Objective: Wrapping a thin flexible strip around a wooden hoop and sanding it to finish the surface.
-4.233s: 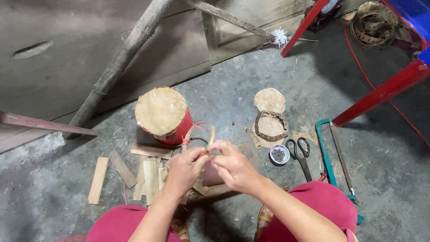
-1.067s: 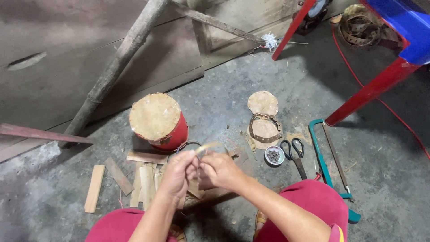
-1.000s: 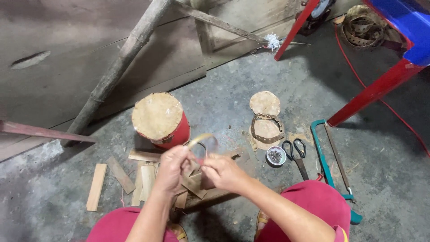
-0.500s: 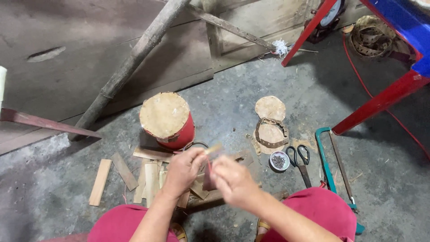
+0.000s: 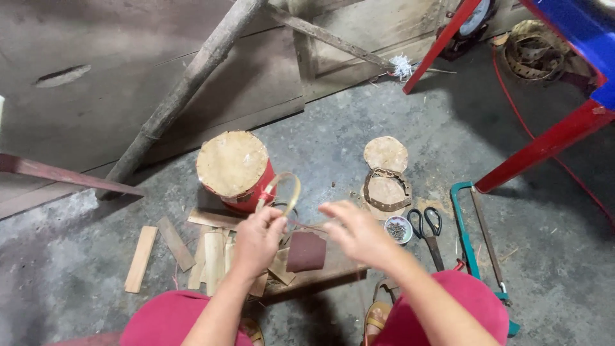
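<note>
My left hand [image 5: 257, 238] pinches a thin pale hoop of bent strip [image 5: 282, 191], held up in front of a red drum with a tan skin top [image 5: 234, 168]. To the right, my right hand [image 5: 354, 232] is blurred, fingers spread, holding nothing that I can see; a thin red thread [image 5: 306, 225] seems to run between the hands. Below them a dark red square patch [image 5: 306, 251] lies on a wooden board [image 5: 314, 282] on the concrete floor.
Several flat wood strips [image 5: 206, 255] lie left of the board. Two round tan discs [image 5: 385, 154], a metal band [image 5: 387, 190], a small dish of nails [image 5: 398, 229], black scissors [image 5: 428, 228] and a teal hacksaw [image 5: 479, 237] lie to the right. A red frame leg [image 5: 544, 146] slants at the right.
My hands have come apart: the right one has swung away to the right, and the left now holds the hoop alone, raised toward the drum.
</note>
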